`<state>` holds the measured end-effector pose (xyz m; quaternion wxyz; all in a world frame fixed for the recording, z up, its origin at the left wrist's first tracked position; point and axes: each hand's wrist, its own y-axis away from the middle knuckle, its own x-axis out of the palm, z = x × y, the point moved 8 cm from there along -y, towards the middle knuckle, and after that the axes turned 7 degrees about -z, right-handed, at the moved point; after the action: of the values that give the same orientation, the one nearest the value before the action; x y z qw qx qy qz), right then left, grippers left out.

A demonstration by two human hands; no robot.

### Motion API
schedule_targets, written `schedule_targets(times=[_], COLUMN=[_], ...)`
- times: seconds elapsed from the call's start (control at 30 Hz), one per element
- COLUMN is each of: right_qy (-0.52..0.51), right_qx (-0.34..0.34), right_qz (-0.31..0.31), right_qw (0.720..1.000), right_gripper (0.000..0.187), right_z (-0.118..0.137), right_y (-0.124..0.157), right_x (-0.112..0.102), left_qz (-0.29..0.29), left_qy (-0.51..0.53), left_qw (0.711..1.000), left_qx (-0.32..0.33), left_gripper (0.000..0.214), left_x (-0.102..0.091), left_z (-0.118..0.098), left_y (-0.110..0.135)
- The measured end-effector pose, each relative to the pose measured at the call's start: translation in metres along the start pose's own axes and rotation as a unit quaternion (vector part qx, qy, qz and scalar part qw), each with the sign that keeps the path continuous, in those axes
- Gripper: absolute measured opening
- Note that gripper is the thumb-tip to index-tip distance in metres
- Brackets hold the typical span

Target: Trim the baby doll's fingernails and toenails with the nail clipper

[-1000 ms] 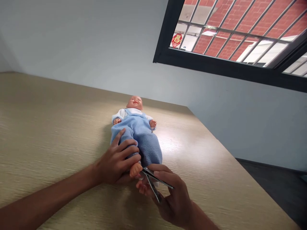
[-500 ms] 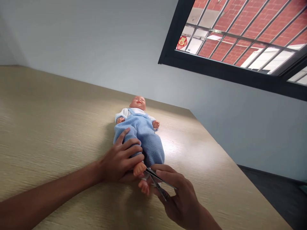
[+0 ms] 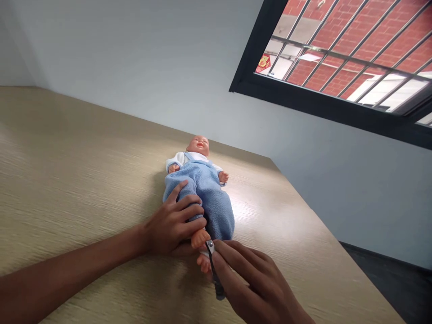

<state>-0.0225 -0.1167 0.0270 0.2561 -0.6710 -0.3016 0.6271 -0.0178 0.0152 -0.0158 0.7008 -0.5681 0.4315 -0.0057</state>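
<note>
A baby doll (image 3: 209,198) in fleecy blue overalls and a white top lies on its back, head toward the wall. My left hand (image 3: 177,220) is wrapped round its lower leg on the left side, fingers over the blue cloth. Just past those fingers the bare foot (image 3: 200,238) sticks out, with the doll's other foot (image 3: 204,263) below it, partly hidden. My right hand (image 3: 256,279) grips a metal nail clipper (image 3: 216,274) between thumb and fingers. The clipper's jaw end is at the upper foot's toes; whether it touches them I cannot tell.
The doll lies on a pale wood-grain table (image 3: 94,180), whose right edge slants down toward a dark floor (image 3: 374,274). Behind stands a light grey-blue wall (image 3: 151,63) with a dark-framed, barred window (image 3: 337,58) at upper right.
The clipper's lever stood spread from its body; now my right hand has squeezed the two together. My left hand keeps its hold on the leg. The whole view has shifted slightly.
</note>
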Motion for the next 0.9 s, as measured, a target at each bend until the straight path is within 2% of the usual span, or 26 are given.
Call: schedule_targets(times=[0.1,0.27,0.33,0.47,0.77,0.9], right_qy=[-0.006,-0.046,-0.061,-0.073,-0.027,-0.008], right_qx=[0.001,0.059,0.067,0.061,-0.007,-0.014], right_qz=[0.005,-0.054,-0.04,-0.007,-0.019,-0.008], right_qw=[1.0,0.996,0.995,0.995,0.999,1.0], right_gripper=[0.022,0.03,0.03,0.026,0.019,0.021], right_z=[0.001,-0.01,-0.012,-0.011,0.0,0.004], right_y=[0.003,0.021,0.024,0.017,0.009,0.006], right_x=[0.002,0.002,0.007,0.013,0.006,0.006], left_qz=[0.002,-0.002,-0.005,-0.009,-0.023,-0.021], left_qy=[-0.004,-0.003,-0.001,-0.007,0.001,0.004], left_qw=[1.0,1.0,1.0,1.0,1.0,1.0], left_qx=[0.002,-0.001,0.0,-0.008,-0.007,-0.01], left_gripper=[0.031,0.03,0.03,0.025,0.024,0.027], left_x=[0.0,0.0,0.0,0.0,-0.001,-0.002], left_z=[-0.001,0.0,-0.001,-0.001,-0.002,-0.002], left_y=[0.0,-0.001,-0.001,-0.001,-0.002,-0.003])
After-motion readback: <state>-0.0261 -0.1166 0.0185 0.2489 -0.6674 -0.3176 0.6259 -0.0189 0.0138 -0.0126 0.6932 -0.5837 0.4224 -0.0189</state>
